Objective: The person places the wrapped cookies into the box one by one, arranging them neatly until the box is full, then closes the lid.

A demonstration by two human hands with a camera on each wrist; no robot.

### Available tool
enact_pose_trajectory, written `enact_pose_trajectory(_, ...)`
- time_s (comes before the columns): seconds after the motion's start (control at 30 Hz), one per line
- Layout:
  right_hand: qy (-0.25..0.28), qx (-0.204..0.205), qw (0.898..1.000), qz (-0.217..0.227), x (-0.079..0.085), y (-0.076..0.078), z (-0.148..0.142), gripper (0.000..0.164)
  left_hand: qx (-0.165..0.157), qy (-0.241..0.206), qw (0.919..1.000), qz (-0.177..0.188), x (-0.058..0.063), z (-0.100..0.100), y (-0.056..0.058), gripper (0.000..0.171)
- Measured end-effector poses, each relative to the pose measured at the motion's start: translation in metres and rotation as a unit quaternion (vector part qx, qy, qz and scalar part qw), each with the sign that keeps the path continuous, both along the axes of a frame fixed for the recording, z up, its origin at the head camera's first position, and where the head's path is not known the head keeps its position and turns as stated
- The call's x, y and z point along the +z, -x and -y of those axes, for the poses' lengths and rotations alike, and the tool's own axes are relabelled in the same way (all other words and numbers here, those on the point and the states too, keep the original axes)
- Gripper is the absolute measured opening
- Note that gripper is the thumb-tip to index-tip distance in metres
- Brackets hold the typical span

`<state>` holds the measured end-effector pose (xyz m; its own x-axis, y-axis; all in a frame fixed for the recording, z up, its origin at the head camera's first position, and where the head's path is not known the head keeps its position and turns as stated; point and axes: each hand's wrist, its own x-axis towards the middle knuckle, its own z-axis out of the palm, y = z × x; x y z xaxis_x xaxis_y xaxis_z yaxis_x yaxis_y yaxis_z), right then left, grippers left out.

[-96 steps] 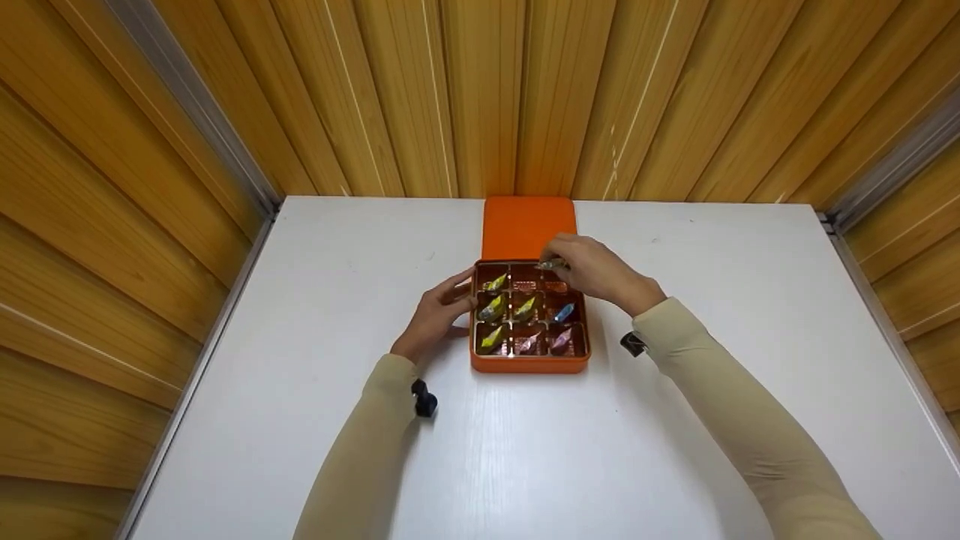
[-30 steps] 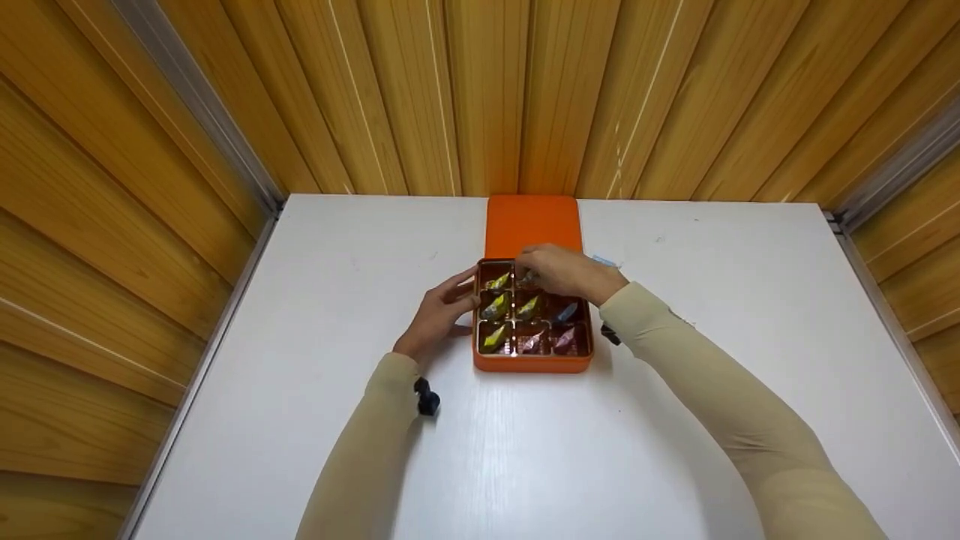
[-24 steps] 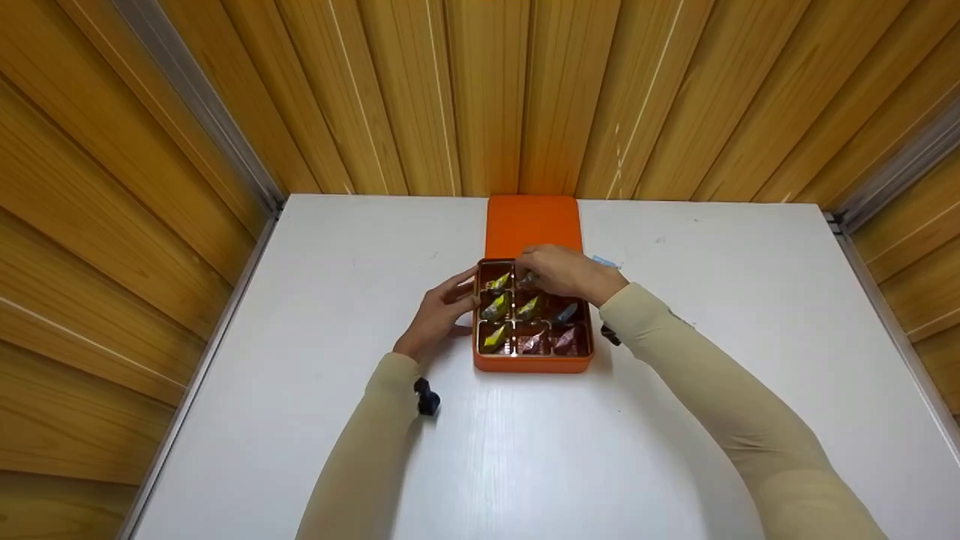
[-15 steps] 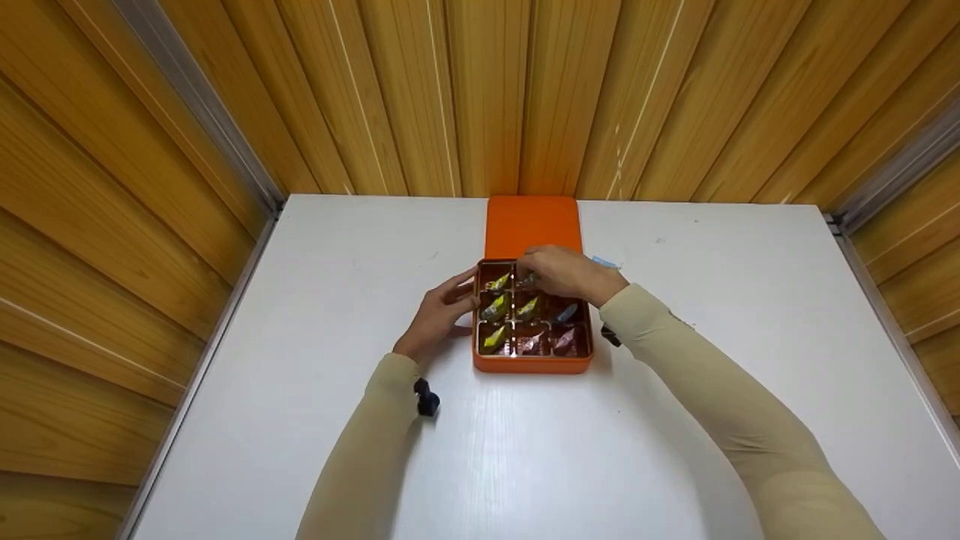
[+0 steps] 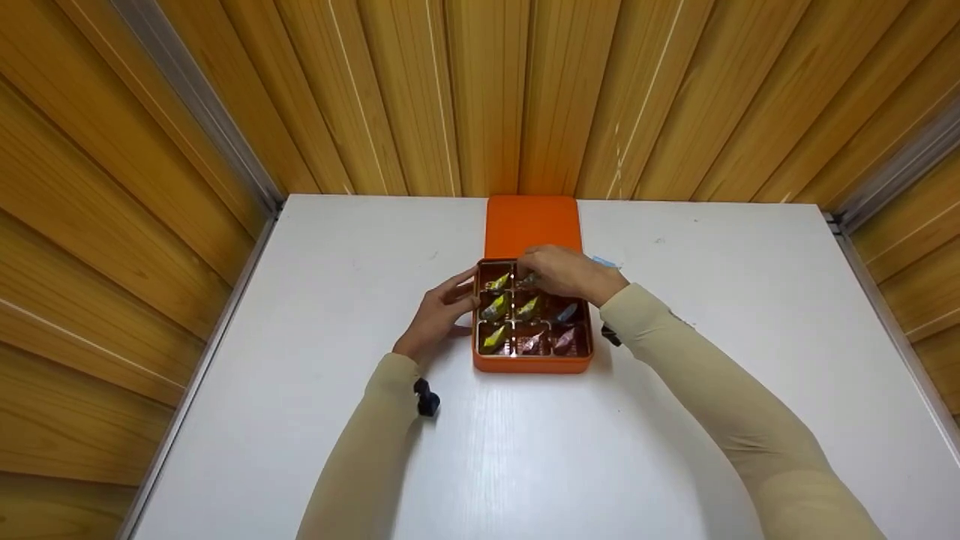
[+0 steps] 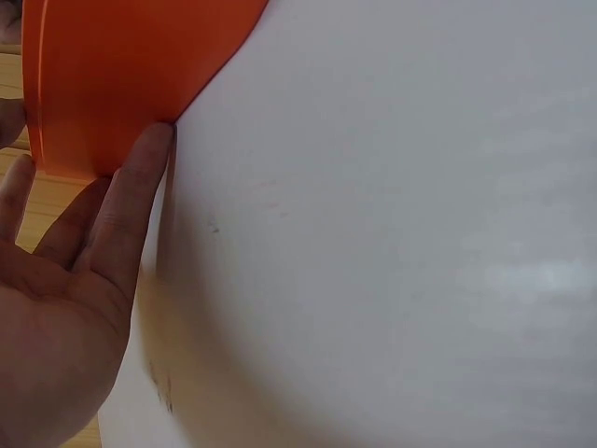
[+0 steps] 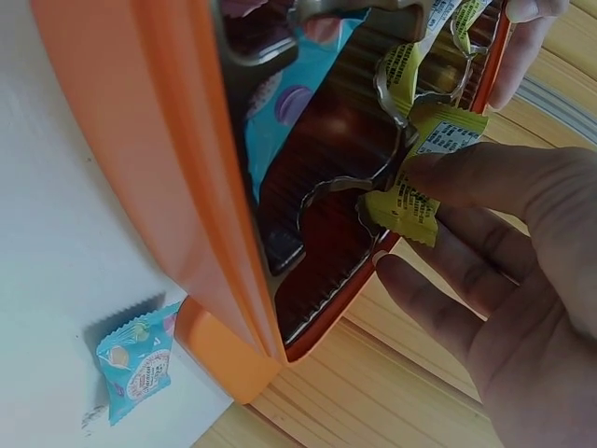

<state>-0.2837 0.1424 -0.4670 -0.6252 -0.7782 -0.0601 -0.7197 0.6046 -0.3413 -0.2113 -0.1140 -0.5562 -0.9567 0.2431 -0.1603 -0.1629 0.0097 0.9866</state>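
An orange tin (image 5: 532,365) with a nine-compartment tray sits mid-table. My left hand (image 5: 435,313) rests against its left side; in the left wrist view its straight fingers (image 6: 126,224) touch the outer wall. My right hand (image 5: 559,270) reaches over the back row and covers the back right compartment. In the right wrist view, its thumb and fingers pinch a yellow wrapped candy (image 7: 450,131) at the back middle compartment. Yellow candies (image 5: 493,339) fill the left column and the centre. Pink candies (image 5: 566,341) lie front middle and front right, a blue candy (image 5: 567,312) middle right.
Behind the tin lies its orange lid (image 5: 532,225), flat on the white table (image 5: 337,300). Another blue wrapped candy (image 7: 140,364) lies on the table right of the tin, partly hidden behind my right wrist in the head view. Wood-patterned walls (image 5: 480,97) enclose the table.
Since about three seconds ago, my right hand has moved left and lower with the yellow candy into the back middle compartment. Over the last second both hands stay almost still.
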Motion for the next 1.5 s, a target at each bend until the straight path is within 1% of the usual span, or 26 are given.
enact_pose_trajectory(0.23,-0.006,0.004,1.0,-0.004,0.001,-0.001,-0.002,0.016,0.001,0.004,1.0,-0.005,0.0,-0.001,-0.001,0.061)
enact_pose_trajectory(0.43,0.0,0.003,1.0,-0.006,0.0,0.0,-0.002,0.017,0.002,0.013,0.9999,-0.008,0.001,-0.001,-0.001,0.061)
enact_pose_trajectory(0.63,-0.004,-0.002,1.0,0.003,-0.003,0.002,-0.003,0.019,0.002,0.015,0.9999,-0.005,0.001,0.0,-0.001,0.061)
enact_pose_trajectory(0.77,-0.005,-0.004,1.0,-0.001,-0.003,0.001,-0.004,0.017,0.001,0.01,0.9999,-0.007,0.0,0.0,-0.001,0.061)
enact_pose_trajectory(0.97,0.001,-0.005,1.0,-0.012,-0.001,0.0,-0.006,0.014,0.001,0.011,0.9999,-0.012,0.001,0.0,-0.001,0.06)
enact_pose_trajectory(1.17,0.009,-0.013,1.0,-0.012,0.001,0.0,-0.013,0.017,0.001,0.01,0.9999,-0.005,0.002,0.0,-0.001,0.061)
enact_pose_trajectory(1.33,0.022,-0.018,0.999,-0.023,0.004,0.001,-0.02,0.017,0.0,0.02,0.9998,-0.005,0.003,0.001,-0.002,0.061)
enact_pose_trajectory(1.5,0.035,-0.028,0.999,-0.017,0.005,0.003,-0.027,0.019,0.003,0.025,0.9997,-0.005,0.001,0.001,-0.001,0.061)
